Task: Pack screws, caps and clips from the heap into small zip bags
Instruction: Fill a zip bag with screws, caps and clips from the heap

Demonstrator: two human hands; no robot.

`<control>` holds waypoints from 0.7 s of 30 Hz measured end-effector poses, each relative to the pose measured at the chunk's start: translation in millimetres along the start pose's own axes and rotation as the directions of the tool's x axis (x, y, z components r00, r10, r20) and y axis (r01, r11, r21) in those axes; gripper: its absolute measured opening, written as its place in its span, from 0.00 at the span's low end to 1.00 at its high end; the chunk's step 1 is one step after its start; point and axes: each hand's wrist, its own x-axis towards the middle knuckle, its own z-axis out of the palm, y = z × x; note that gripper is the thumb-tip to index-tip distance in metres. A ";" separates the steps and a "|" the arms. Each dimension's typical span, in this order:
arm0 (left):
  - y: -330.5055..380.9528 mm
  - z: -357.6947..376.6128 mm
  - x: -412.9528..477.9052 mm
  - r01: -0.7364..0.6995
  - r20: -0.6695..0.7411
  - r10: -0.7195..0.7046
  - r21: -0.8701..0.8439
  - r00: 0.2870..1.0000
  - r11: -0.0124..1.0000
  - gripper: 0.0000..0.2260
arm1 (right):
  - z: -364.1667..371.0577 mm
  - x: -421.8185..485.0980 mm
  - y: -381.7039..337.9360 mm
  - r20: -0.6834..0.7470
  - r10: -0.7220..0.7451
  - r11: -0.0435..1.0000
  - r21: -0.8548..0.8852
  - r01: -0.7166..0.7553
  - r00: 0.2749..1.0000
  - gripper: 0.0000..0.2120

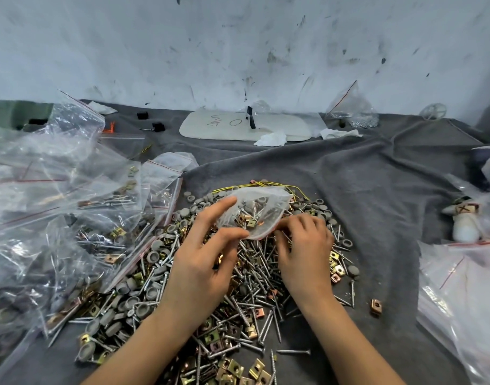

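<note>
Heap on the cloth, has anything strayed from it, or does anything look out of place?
Yes. One coppery clip lies alone on the grey cloth, right of the heap. A small doll at the right edge looks odd among hardware. The small bag held over the heap looks intact.

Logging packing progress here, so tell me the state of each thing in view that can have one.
heap: loose on the grey cloth, unpacked
small zip bag: part filled, held above the heap, seal unclear
left hand: pinches the bag's lower corner
right hand: pinches the bag's red-striped edge
bags at left: filled, piled
lone clip: lying apart from the heap
</note>
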 end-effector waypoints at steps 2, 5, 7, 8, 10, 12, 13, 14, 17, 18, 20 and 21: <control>-0.1 0.2 0.0 0.002 0.003 -0.002 -0.003 1.000 1.000 0.10 | -7.5 0.0 -5.1 -0.174 -0.025 0.988 0.145 0.051 0.984 0.05; 0.0 0.8 -0.5 0.003 0.013 -0.003 -0.002 1.000 1.000 0.10 | -20.1 -5.6 -13.1 -0.504 -0.149 0.923 0.237 0.302 0.851 0.05; 0.4 1.2 -0.4 -0.006 0.029 0.006 0.004 1.000 1.000 0.10 | -23.7 -10.5 -20.6 -0.567 -0.235 0.882 0.218 0.419 0.789 0.04; 0.7 1.4 -0.2 -0.009 0.038 0.009 0.002 0.999 1.000 0.10 | -23.4 -12.0 -23.8 -0.555 -0.272 0.873 0.201 0.444 0.786 0.03; 0.4 0.9 0.2 -0.009 0.044 0.009 -0.002 0.999 1.000 0.10 | -19.5 -13.3 -28.9 -0.489 -0.307 0.888 0.162 0.431 0.817 0.04; -0.3 0.6 -0.4 -0.004 0.034 0.005 -0.009 0.999 1.000 0.10 | -17.3 -12.9 -30.0 -0.438 -0.280 0.907 0.169 0.385 0.854 0.08; -0.4 0.8 -0.7 -0.001 0.026 0.001 -0.012 1.000 1.000 0.10 | -17.6 -12.0 -29.7 -0.441 -0.253 0.909 0.198 0.368 0.861 0.10; -0.6 0.8 -1.1 0.005 0.018 -0.004 -0.014 1.000 1.000 0.10 | -18.5 -10.8 -28.5 -0.457 -0.210 0.906 0.242 0.348 0.864 0.11; -0.6 1.4 -0.9 0.023 -0.001 -0.023 -0.019 1.000 1.000 0.09 | -20.2 -6.5 -21.5 -0.435 0.002 0.907 0.380 0.182 0.900 0.11; -0.6 1.5 -0.8 0.027 -0.003 -0.027 -0.021 1.000 0.999 0.09 | -19.7 -5.0 -18.8 -0.377 0.054 0.927 0.364 0.094 0.924 0.10; -1.1 1.4 -0.9 0.025 -0.010 -0.026 -0.020 1.000 0.999 0.09 | -14.0 -3.9 -11.3 -0.203 0.105 0.977 0.206 -0.062 0.973 0.07; -1.2 1.3 -1.0 0.024 -0.013 -0.025 -0.020 1.000 0.999 0.09 | -9.8 -4.4 -7.0 -0.094 0.122 0.989 0.093 -0.114 0.988 0.06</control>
